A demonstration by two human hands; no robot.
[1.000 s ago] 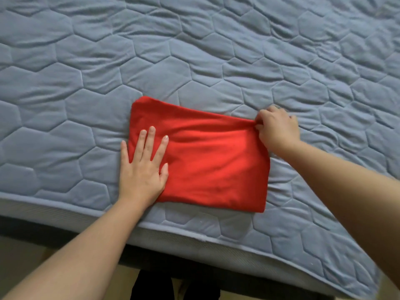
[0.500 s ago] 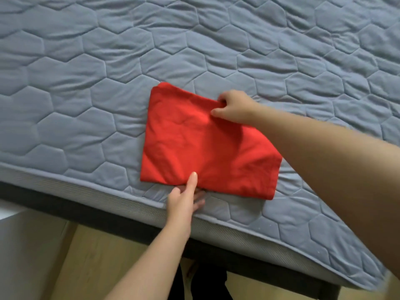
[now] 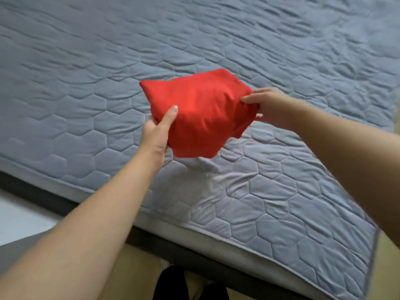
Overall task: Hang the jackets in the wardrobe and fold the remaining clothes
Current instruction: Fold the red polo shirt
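A folded red garment [image 3: 201, 109] hangs in the air above the bed, sagging in the middle. My left hand [image 3: 159, 132] grips its near left edge, thumb on top and fingers hidden underneath. My right hand [image 3: 267, 106] pinches its right edge, thumb above the cloth. No jacket or wardrobe is in view.
A blue-grey quilted mattress cover [image 3: 281, 191] with a hexagon pattern fills most of the view, its dark frame edge [image 3: 184, 254] running diagonally near me. Wooden floor [image 3: 138, 276] and my dark shoes [image 3: 190, 286] show below the bed.
The red garment lay flat on the bed under my hands; both hands have now taken its edges and lifted it off the mattress. The view has shifted back.
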